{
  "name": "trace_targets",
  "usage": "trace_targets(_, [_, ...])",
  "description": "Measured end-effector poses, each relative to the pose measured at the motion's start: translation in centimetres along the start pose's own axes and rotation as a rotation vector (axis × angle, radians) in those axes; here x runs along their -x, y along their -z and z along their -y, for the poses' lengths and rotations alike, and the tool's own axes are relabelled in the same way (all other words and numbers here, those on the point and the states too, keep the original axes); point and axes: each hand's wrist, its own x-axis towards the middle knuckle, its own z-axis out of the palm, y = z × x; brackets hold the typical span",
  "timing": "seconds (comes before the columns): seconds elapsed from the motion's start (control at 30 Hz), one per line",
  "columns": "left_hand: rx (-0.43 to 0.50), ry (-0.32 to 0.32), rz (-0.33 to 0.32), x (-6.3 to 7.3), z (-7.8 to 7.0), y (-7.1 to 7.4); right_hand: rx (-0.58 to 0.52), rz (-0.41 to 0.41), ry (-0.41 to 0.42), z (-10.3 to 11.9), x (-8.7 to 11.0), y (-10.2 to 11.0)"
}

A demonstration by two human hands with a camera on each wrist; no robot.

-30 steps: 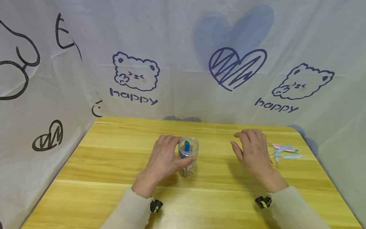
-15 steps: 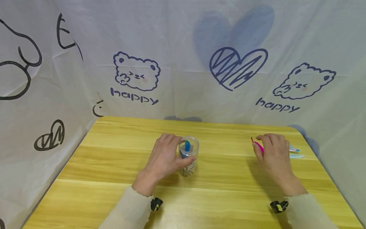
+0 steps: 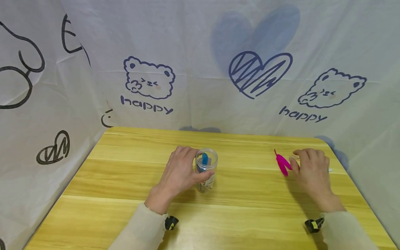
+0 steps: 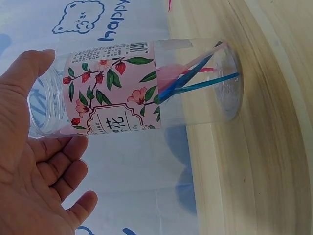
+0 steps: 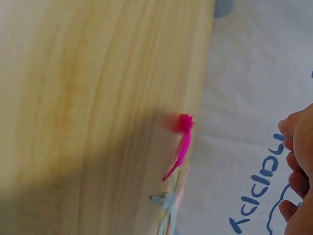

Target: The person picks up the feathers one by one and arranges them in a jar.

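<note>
A clear plastic jar [image 3: 206, 182] with a pink floral label stands upright and lidless at the middle of the table. My left hand [image 3: 179, 172] grips it near the rim with thumb and fingers. Thin blue and pink sticks [image 4: 205, 82] lean inside, their upper parts hidden by the label; one rounded blue end [image 3: 204, 158] shows through the mouth. My right hand [image 3: 312, 170], fingers loosely curled, is over the table's right side. Beside its fingertips lies a magenta V-shaped piece [image 3: 282, 164] with a thin stem. Pale blue strips [image 5: 168, 203] lie near it, mostly hidden in the head view.
The wooden table [image 3: 140, 146] ends at a white cloth backdrop [image 3: 200, 86] with bear and heart drawings. More cloth [image 3: 40, 173] rises along the left side.
My right hand has moved right, over the pale blue strips. The magenta piece, mostly covered before, now shows left of it. My left hand stays on the jar.
</note>
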Motion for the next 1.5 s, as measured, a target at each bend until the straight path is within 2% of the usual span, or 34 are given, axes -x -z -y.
trace_targets(0.1, [0.001, 0.000, -0.001, 0.0, -0.1, 0.0, 0.007, 0.084, -0.054, -0.2, 0.2, -0.2])
trace_targets(0.33, [-0.001, -0.006, -0.015, 0.1, -0.1, 0.1, 0.047, 0.365, -0.145, 0.0, 0.6, -1.2])
trace_targets(0.47, [0.004, 0.002, -0.009, 0.2, -0.2, 0.1, 0.051, 0.478, -0.171, 0.3, 0.4, -2.1])
trace_targets(0.6, [0.009, 0.009, -0.007, 0.2, -0.2, 0.0, 0.047, 0.557, -0.183, 0.7, 0.0, -2.7])
trace_targets(0.9, [0.010, 0.004, -0.005, 0.2, -0.1, -0.2, 0.091, 0.648, -0.145, 1.6, 0.1, -3.1])
trace_targets(1.1, [0.009, 0.002, -0.010, 0.2, -0.1, -0.2, 0.105, 0.645, -0.083, 1.7, 0.4, -3.3])
trace_targets(1.5, [0.010, -0.002, -0.015, 0.2, 0.0, -0.1, -0.014, 0.595, 0.151, 1.0, 0.8, -2.8])
